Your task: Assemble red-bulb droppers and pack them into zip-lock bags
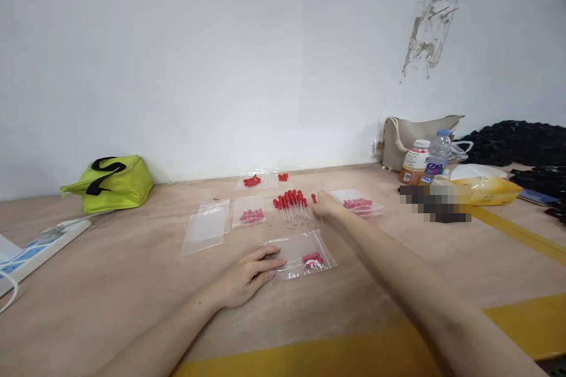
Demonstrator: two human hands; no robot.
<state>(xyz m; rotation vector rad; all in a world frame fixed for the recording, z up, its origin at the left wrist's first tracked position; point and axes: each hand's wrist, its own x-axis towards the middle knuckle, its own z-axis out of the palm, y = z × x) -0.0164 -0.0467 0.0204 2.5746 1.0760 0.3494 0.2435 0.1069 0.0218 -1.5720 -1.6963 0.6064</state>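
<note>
My left hand (250, 275) lies flat with its fingers spread, fingertips resting on the left end of a clear zip bag (294, 250). Inside this bag are a few red rubber bulbs (313, 259). Just beyond it, several glass droppers with red bulbs (292, 199) lie side by side in a fan. At the right of that row, my right hand (326, 204) is curled at a single dropper (313, 198), apparently pinching it; the fingertips are mostly hidden. Filled bags lie on both sides, the left bag (250, 214) and the right bag (359, 204).
Flat clear bags (204, 231) lie to the left, and another bag (259, 180) with red bulbs lies by the wall. A lime-green bag (117, 182) and a power strip (42, 250) stand left. Bottles (415, 162), a tissue pack (493, 188) and a beige bag (415, 129) are at right.
</note>
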